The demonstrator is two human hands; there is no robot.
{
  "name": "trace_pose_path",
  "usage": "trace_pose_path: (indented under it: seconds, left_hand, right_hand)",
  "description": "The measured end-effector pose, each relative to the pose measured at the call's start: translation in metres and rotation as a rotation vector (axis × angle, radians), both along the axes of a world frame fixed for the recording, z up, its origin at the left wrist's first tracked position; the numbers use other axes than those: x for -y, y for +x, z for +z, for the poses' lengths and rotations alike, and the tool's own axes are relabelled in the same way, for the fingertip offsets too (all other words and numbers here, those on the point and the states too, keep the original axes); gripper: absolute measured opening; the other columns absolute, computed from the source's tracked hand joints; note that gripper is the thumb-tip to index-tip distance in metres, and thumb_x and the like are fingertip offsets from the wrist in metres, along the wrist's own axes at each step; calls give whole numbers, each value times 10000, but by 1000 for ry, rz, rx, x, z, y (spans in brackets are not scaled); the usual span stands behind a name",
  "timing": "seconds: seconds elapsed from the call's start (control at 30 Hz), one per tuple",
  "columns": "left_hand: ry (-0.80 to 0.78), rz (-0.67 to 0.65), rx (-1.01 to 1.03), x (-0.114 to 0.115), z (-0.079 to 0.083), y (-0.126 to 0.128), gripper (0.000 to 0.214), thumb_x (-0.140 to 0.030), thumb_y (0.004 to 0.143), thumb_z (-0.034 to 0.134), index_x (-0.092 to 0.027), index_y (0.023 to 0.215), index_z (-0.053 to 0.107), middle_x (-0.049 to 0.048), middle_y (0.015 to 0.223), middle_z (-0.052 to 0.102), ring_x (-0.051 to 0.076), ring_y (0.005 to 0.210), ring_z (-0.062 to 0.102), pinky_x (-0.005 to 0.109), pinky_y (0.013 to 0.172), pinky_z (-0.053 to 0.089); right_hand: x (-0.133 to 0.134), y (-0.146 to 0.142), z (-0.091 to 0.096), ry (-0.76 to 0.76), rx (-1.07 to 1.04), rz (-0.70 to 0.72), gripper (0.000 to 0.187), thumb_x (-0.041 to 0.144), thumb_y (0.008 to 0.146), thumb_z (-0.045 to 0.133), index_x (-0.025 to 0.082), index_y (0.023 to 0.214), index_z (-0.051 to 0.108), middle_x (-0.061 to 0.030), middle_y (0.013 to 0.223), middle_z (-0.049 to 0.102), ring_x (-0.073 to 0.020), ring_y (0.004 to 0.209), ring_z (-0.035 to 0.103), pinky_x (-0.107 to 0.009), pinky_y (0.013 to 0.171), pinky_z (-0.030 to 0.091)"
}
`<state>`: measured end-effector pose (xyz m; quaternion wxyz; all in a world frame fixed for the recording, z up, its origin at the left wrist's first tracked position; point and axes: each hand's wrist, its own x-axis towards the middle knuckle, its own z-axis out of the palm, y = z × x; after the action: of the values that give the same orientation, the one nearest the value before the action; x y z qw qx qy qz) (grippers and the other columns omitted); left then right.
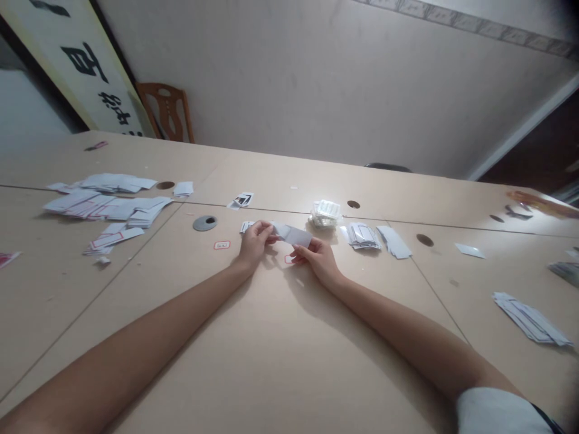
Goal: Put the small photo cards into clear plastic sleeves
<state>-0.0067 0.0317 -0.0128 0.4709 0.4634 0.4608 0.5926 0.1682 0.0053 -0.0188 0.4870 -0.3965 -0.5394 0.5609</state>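
Note:
Between my two hands a white paper piece (296,235) is held just above the table, with a crease or overlap near its left part. My left hand (257,242) pinches its left end between thumb and fingers. At the right end, my right hand (316,258) grips it the same way. Under my right fingers lies a small red-bordered label (288,259), partly covered. Another red-bordered label (222,245) with writing lies left of my left hand. A small stack of printed cards (246,226) shows behind that hand. Just beyond my right hand sits a pile of clear plastic pieces (326,211).
Paper stacks (108,205) spread over the left side. White card stacks (363,235) and paper strips (394,242) lie right of the plastic pile. Another stack (531,319) is far right. A grey grommet (205,223) and a cutter (96,146) are on the table (271,361).

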Motion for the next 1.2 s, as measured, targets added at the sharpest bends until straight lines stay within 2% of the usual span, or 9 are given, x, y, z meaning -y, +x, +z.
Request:
trace_pose_path:
  seconds: [0.23, 0.43, 0.67, 1.2]
  left_hand:
    - [1, 12, 29, -2, -2, -2, 182, -312, 734, 639, -166, 780, 539, -33, 715, 599, 96, 614, 653, 192, 602, 494]
    - [-18, 7, 50, -2, -1, -2, 234, -335, 707, 665, -175, 813, 531, -31, 697, 615, 138, 635, 680, 220, 592, 498]
    - [-25, 3, 27, 0, 0, -2, 245, -340, 706, 658, -173, 816, 516, -39, 690, 601, 136, 646, 681, 223, 623, 483]
    - [-37, -25, 22, 0, 1, -3, 228, -341, 729, 638, -172, 798, 501, -30, 725, 603, 123, 639, 668, 231, 661, 485]
  right_hand:
    - [2, 0, 4, -21, -38, -19, 326, 428, 737, 725, 152, 902, 670, -62, 748, 729, -193, 627, 702, -294, 583, 545]
    - [0, -1, 3, -47, -111, -138, 336, 490, 784, 654, 164, 859, 622, -50, 731, 722, -169, 530, 677, -259, 507, 510]
    - [0, -2, 6, -40, -101, -242, 344, 513, 780, 640, 171, 792, 603, -52, 736, 718, -151, 492, 652, -245, 470, 490]
    - [-1, -2, 3, -45, -141, -255, 290, 453, 801, 623, 163, 820, 619, -66, 797, 733, -156, 531, 676, -234, 471, 486]
